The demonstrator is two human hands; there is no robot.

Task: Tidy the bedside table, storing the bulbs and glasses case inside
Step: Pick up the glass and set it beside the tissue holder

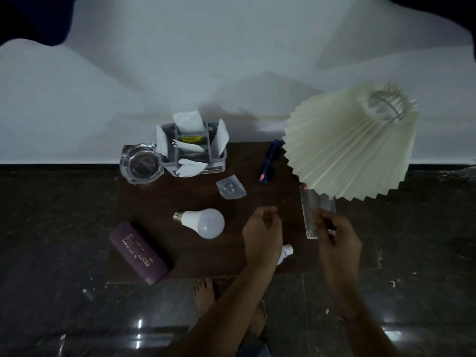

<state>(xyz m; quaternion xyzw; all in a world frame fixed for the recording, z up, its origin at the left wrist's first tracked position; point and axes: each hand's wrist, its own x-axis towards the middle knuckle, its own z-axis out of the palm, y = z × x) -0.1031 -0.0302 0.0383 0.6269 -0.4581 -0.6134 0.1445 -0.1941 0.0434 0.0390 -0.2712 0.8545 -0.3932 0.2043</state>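
- My left hand [262,229] hovers over the near right part of the surface [159,202]. Its fingers are curled in toward the palm. I cannot tell whether it holds anything.
- My right hand [338,237] is at the right edge of the surface. Its fingers and thumb are curled around the near end of a clear plastic pack [310,210], which points away from me toward the lampshade [353,143].
- First bulb [203,222]: white, lying on its side near the middle of the surface with its metal cap pointing toward the left edge. It lies just to the left of my left hand and is not touched.
- Second bulb [287,252]: mostly hidden under my left wrist, close to the near edge. Only a white end shows.
- Glasses case [139,253]: purple, closed, lying at an angle at the near left corner, with one end reaching the near edge.
- Glass ashtray [141,163]: at the far left corner.
- Grey organiser [195,150]: just beside the ashtray along the far edge, with white paper pieces standing in its compartments.
- Small clear bag [231,188]: lying flat between the organiser and the first bulb.
- Blue sunglasses [269,163]: folded, toward the far right, just beside the lampshade's pleated rim.
- Lampshade: cream, pleated, tilted, covering the far right corner.
- My bare feet stand on the dark tiled floor [64,228], just in front of the near edge.
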